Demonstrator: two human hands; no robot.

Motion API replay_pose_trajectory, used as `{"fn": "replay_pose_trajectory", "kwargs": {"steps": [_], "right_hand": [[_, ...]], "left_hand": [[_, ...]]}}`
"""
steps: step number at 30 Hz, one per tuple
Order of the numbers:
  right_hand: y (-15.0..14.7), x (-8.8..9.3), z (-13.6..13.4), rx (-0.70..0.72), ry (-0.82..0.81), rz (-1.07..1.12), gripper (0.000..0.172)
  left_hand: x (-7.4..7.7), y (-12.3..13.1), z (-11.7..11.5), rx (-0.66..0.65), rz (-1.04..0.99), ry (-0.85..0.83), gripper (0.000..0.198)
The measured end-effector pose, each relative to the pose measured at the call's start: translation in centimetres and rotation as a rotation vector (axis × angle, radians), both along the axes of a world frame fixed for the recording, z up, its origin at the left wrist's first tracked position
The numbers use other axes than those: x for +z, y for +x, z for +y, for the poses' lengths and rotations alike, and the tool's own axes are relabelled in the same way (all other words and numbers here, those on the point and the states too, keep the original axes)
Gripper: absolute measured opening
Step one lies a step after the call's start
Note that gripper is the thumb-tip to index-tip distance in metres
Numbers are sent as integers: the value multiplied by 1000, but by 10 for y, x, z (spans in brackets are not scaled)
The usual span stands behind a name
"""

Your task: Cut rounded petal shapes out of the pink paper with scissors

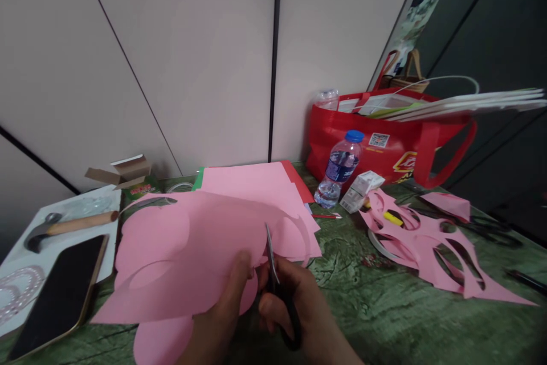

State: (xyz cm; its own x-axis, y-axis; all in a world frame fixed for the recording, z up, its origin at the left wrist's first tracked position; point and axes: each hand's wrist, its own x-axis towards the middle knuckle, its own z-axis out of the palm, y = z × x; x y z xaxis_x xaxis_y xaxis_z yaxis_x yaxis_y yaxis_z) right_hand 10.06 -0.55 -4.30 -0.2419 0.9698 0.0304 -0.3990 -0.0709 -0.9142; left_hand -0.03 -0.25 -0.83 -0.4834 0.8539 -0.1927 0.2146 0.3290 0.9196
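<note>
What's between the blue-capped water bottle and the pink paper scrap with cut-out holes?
In the head view, a small white carton sits between the water bottle and the pink paper scrap.

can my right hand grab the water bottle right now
Probably not: the right hand is holding scissors, though nothing tall seems to stand between it and the water bottle.
</note>
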Motion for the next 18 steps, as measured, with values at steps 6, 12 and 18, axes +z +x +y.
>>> {"fn": "replay_pose_trajectory", "kwargs": {"steps": [6, 12, 18], "right_hand": [[7, 7, 3, -8, 25, 44, 30], [9, 10, 4, -14, 30, 34, 34], [10, 12, 4, 2, 28, 58, 30]], "left_hand": [[-4, 1, -2, 24, 82, -42, 29], [-10, -2, -1, -36, 74, -59, 32], [-14, -7, 1, -100, 43, -48, 37]]}}
